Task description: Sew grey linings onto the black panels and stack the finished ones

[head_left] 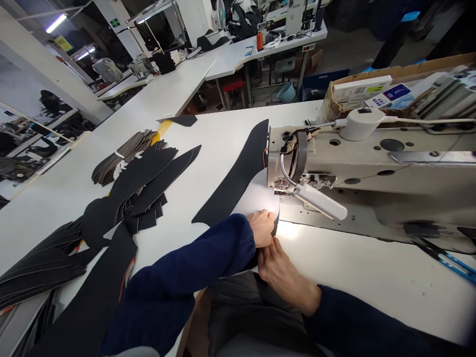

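Observation:
Both hands meet at the table's front edge, just below the sewing machine (372, 173). My left hand (262, 227) is closed on the edge of a dark fabric piece (275, 226) with a pale underside. Right beside it, my right hand (284, 272) pinches the same piece, fingers pressed together; part of the fabric is hidden under the hands. Another long black piece (234, 183) lies flat to the left of the machine head, its upper end against it. A white lamp (322, 201) on a bent metal neck shines near the needle area.
Stacks of black cut pieces (143, 178) and a grey-brown bundle (122, 156) cover the left of the white table (219, 134). Blue-handled scissors (455, 265) lie at the right. Behind the machine stands a cardboard box (330, 101) of packets.

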Demonstrator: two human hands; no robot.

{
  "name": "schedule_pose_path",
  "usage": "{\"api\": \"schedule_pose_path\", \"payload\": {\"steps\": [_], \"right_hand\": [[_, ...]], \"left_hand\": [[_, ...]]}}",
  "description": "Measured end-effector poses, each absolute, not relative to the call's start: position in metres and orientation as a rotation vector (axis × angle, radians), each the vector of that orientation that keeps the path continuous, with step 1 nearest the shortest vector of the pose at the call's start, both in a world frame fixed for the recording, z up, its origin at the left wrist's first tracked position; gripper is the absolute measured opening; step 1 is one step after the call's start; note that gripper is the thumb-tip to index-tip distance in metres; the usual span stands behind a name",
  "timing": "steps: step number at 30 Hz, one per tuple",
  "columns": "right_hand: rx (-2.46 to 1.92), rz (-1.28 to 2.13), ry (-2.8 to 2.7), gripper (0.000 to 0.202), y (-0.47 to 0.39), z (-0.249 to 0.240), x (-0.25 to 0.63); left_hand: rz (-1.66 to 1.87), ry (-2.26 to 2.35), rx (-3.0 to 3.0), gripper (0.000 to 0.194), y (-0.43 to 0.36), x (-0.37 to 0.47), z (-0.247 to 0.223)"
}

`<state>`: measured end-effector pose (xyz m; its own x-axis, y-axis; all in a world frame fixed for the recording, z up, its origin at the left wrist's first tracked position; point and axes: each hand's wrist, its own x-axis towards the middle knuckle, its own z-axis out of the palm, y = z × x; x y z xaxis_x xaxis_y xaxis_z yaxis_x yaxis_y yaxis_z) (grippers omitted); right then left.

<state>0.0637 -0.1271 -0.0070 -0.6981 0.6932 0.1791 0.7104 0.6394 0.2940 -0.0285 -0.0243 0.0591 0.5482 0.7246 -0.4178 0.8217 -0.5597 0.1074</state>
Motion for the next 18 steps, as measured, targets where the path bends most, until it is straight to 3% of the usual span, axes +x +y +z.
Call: {"api": "schedule_pose_path", "payload": {"steps": [13, 18], "right_hand": [[-1.227, -0.516, -2.768, 0.03, -0.125, 0.004, 0.046], [-1.189, -0.418, -2.844, 0.023, -0.108, 0.01, 0.054]], "left_hand": [[-0.436, 1.29, 2.547, 0.04, -0.007, -0.025, 0.056], [-0.503, 1.254, 2.544, 0.029, -0.019, -0.027, 0.061]]}}
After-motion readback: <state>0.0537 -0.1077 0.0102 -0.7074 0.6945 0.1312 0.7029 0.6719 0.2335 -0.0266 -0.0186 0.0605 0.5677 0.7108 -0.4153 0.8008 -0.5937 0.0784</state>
